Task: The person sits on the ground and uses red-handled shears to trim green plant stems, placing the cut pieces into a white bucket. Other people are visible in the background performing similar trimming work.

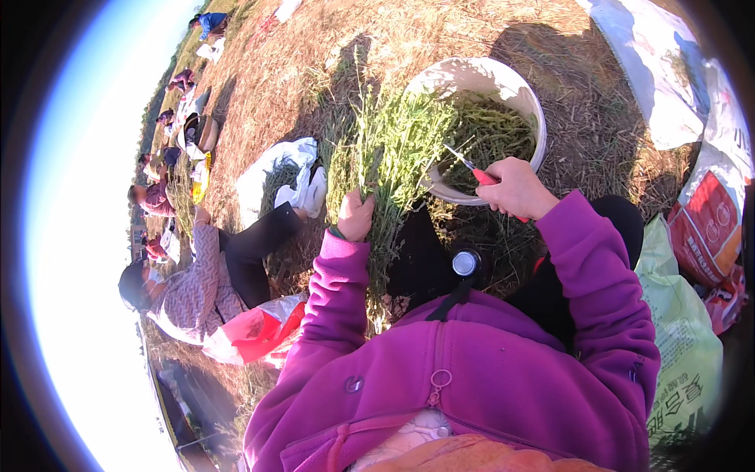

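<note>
My left hand [355,216] is closed around the stems of a bunch of green leafy plants [401,147], whose tops fan out up to a white bucket's left rim. In my right hand [514,190] I hold small scissors with red handles [485,177]. Their metal blades point up and left, over the bucket and close to the plant tops. The white bucket [538,138] stands on the ground ahead of me, with cut green plant tops [492,127] inside. Whether the blades are apart is too small to tell.
Dry straw [578,106] covers the ground. At my right lie a green printed sack [678,330], a red and white sack [708,224] and a white sheet [643,65]. A white bag [265,171] and a seated co-worker [200,283] are at my left, with several people beyond.
</note>
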Demonstrator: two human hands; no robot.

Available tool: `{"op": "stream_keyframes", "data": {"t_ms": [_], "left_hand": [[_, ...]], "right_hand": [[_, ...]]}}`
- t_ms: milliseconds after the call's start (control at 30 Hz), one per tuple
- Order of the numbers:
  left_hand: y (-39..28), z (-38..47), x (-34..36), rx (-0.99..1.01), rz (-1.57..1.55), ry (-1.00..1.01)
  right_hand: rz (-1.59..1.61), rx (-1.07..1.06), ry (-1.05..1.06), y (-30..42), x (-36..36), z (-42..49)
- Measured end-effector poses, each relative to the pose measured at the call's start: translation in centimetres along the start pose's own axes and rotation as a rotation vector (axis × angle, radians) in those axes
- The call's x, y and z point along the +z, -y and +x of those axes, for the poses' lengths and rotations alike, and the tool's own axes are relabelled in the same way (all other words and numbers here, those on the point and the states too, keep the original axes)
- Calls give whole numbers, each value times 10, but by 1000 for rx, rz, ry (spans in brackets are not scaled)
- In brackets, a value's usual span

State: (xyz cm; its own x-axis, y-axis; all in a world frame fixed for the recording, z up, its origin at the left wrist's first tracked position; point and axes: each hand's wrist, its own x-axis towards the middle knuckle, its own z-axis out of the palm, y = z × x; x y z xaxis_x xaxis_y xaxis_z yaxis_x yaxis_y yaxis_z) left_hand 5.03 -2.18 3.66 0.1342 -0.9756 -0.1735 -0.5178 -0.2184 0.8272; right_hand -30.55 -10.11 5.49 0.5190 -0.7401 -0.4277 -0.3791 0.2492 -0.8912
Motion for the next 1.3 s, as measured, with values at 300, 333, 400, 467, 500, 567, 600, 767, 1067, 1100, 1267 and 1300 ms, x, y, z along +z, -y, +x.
{"op": "stream_keyframes", "data": {"t_ms": [300,333,400,467,500,567,600,767,1067,1100,1267,1300], "left_hand": [[-38,4,4,-25,73,47],[-54,-3,10,74,71,72],[-80,-5,13,23,97,158],[-78,-3,15,51,198,123],[-77,-4,13,62,254,99],[-59,0,11,64,259,31],[-53,6,10,26,195,60],[-36,19,7,-130,-330,169],[-23,25,7,20,-259,143],[-27,25,9,26,-260,154],[-55,25,15,8,-267,193],[-55,25,14,-31,-342,201]], "right_hand": [[125,-8,-22,-6,8,5],[125,-1,-14,-2,9,4],[132,14,-3,0,8,3],[149,26,7,-3,7,3],[144,28,20,-2,8,3],[132,32,45,0,7,3],[183,23,34,-4,8,4],[332,58,181,-19,2,5],[169,112,272,-18,20,12],[137,114,262,-10,19,9],[22,76,168,-8,15,7],[23,78,145,-10,13,7]]}}
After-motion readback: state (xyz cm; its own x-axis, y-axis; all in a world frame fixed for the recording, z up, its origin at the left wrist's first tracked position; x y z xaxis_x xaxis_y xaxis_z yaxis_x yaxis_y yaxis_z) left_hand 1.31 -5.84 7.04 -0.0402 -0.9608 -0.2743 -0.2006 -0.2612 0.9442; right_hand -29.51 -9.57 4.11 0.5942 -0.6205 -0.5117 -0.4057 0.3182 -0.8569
